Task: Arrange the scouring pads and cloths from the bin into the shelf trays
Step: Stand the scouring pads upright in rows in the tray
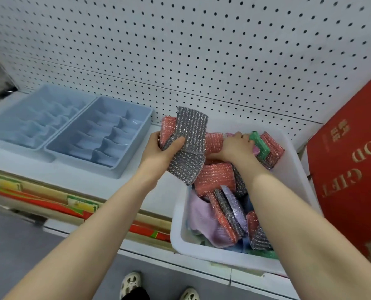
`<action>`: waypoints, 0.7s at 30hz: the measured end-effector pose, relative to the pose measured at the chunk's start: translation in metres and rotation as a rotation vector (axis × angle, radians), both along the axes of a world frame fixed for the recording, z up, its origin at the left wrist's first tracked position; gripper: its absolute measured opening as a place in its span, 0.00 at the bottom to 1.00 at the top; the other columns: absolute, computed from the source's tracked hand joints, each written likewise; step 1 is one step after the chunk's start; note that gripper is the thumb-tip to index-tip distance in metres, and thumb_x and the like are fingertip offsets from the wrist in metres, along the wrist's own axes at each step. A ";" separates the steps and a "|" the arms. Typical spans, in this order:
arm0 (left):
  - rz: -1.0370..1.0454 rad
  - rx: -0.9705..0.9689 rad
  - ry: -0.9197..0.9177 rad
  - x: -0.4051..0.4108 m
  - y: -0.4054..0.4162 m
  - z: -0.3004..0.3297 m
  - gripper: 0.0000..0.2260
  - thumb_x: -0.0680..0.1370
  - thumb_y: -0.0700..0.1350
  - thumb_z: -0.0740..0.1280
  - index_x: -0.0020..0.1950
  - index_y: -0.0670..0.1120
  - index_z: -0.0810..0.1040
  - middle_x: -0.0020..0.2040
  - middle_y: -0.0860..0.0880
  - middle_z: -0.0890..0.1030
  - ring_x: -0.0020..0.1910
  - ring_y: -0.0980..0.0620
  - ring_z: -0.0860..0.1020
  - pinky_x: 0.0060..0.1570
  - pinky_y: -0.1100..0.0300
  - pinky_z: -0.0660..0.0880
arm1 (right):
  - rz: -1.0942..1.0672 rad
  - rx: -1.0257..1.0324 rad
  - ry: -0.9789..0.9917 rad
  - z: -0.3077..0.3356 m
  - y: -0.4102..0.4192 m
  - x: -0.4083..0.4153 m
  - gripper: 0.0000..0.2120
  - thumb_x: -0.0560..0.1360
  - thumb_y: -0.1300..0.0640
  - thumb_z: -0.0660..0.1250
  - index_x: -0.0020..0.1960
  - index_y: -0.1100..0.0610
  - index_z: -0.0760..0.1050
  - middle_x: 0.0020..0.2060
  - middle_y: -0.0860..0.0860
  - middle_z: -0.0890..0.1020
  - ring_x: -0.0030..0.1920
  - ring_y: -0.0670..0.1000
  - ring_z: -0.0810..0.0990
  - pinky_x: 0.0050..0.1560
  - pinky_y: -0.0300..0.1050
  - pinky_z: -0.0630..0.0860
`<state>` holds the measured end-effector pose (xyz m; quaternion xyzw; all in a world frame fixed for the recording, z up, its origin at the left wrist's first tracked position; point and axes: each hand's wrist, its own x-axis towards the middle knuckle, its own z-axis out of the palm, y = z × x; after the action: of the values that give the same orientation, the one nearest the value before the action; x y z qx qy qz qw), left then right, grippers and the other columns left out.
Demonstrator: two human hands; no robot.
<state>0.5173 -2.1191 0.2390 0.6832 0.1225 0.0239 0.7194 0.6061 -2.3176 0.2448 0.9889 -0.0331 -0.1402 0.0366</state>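
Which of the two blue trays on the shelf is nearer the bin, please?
The right-hand blue tray, the one beside the white bin; the other tray sits farther left.

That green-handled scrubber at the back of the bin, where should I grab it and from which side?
Take the green-handled scrubber by its handle, coming down from above. The handle stands up above the red pads packed around it, so it looks like the only part fingers could close on. The right hand already rests beside it.
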 end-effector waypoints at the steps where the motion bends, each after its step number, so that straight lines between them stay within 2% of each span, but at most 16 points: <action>1: -0.004 -0.015 -0.001 0.000 0.006 0.000 0.23 0.72 0.53 0.75 0.62 0.48 0.73 0.55 0.51 0.83 0.51 0.52 0.83 0.51 0.53 0.80 | -0.017 0.013 -0.007 -0.001 0.003 -0.002 0.44 0.65 0.25 0.67 0.68 0.57 0.71 0.69 0.60 0.69 0.70 0.63 0.64 0.70 0.60 0.61; 4: -0.021 -0.061 -0.002 0.001 0.024 0.002 0.16 0.74 0.51 0.74 0.57 0.51 0.74 0.53 0.51 0.83 0.49 0.54 0.83 0.48 0.56 0.80 | -0.140 0.308 -0.131 0.000 0.009 -0.003 0.30 0.69 0.32 0.68 0.60 0.54 0.77 0.65 0.58 0.76 0.68 0.62 0.68 0.69 0.59 0.65; 6: -0.035 -0.089 0.004 0.003 0.039 0.001 0.12 0.75 0.49 0.73 0.54 0.52 0.73 0.51 0.53 0.82 0.47 0.56 0.83 0.49 0.56 0.80 | -0.237 0.502 -0.240 0.010 0.014 -0.008 0.28 0.74 0.38 0.66 0.66 0.56 0.74 0.66 0.56 0.77 0.68 0.60 0.71 0.67 0.56 0.69; 9: -0.077 -0.100 0.032 0.006 0.070 0.003 0.21 0.72 0.54 0.75 0.59 0.49 0.74 0.54 0.51 0.83 0.51 0.52 0.83 0.55 0.47 0.79 | -0.308 0.649 -0.449 0.032 0.036 -0.026 0.26 0.79 0.47 0.64 0.72 0.61 0.68 0.68 0.58 0.75 0.67 0.59 0.73 0.64 0.51 0.70; 11: -0.109 -0.106 0.038 0.008 0.095 0.005 0.26 0.68 0.57 0.76 0.62 0.49 0.74 0.56 0.50 0.83 0.53 0.50 0.83 0.57 0.45 0.79 | -0.316 0.733 -0.542 0.041 0.061 -0.038 0.26 0.79 0.48 0.65 0.71 0.61 0.69 0.66 0.57 0.76 0.65 0.58 0.74 0.64 0.52 0.70; 13: -0.130 -0.108 0.042 0.010 0.121 0.007 0.26 0.69 0.56 0.75 0.62 0.49 0.73 0.57 0.50 0.82 0.54 0.50 0.82 0.58 0.45 0.78 | -0.338 0.834 -0.556 0.042 0.093 -0.046 0.24 0.77 0.46 0.67 0.68 0.58 0.72 0.62 0.55 0.79 0.61 0.57 0.78 0.62 0.52 0.74; 15: -0.137 -0.108 0.040 0.013 0.149 0.008 0.22 0.72 0.53 0.74 0.62 0.48 0.72 0.57 0.50 0.82 0.54 0.50 0.82 0.59 0.45 0.78 | -0.372 0.973 -0.550 0.038 0.125 -0.051 0.17 0.76 0.47 0.69 0.60 0.55 0.76 0.52 0.51 0.83 0.52 0.54 0.81 0.57 0.54 0.78; 17: -0.124 -0.094 0.033 0.016 0.175 0.007 0.20 0.74 0.52 0.73 0.61 0.48 0.72 0.57 0.50 0.82 0.54 0.51 0.82 0.59 0.46 0.78 | -0.379 1.066 -0.570 0.032 0.154 -0.056 0.07 0.76 0.50 0.69 0.51 0.50 0.75 0.42 0.45 0.81 0.44 0.49 0.81 0.54 0.52 0.79; 18: -0.114 -0.084 0.030 0.017 0.187 0.007 0.21 0.74 0.52 0.74 0.62 0.47 0.72 0.57 0.49 0.82 0.54 0.51 0.82 0.60 0.47 0.77 | -0.375 1.078 -0.578 0.029 0.167 -0.058 0.05 0.77 0.52 0.68 0.50 0.50 0.73 0.39 0.41 0.79 0.41 0.45 0.78 0.52 0.49 0.77; 20: -0.095 -0.059 0.028 0.020 0.210 0.005 0.21 0.72 0.54 0.74 0.61 0.49 0.73 0.57 0.50 0.82 0.55 0.51 0.81 0.60 0.47 0.77 | -0.365 1.084 -0.583 0.023 0.189 -0.059 0.04 0.78 0.52 0.67 0.51 0.51 0.73 0.39 0.41 0.78 0.40 0.41 0.76 0.49 0.45 0.74; 21: -0.088 -0.050 0.029 0.020 0.220 0.005 0.21 0.71 0.56 0.75 0.59 0.51 0.73 0.56 0.50 0.82 0.55 0.51 0.81 0.60 0.45 0.77 | -0.372 1.087 -0.577 0.020 0.199 -0.058 0.05 0.77 0.51 0.67 0.52 0.51 0.75 0.42 0.43 0.80 0.43 0.44 0.78 0.52 0.47 0.76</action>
<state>0.5374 -1.8989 0.2441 0.6702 0.1031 -0.0206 0.7347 0.5478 -2.1188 0.2649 0.8420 -0.1367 0.1307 -0.5052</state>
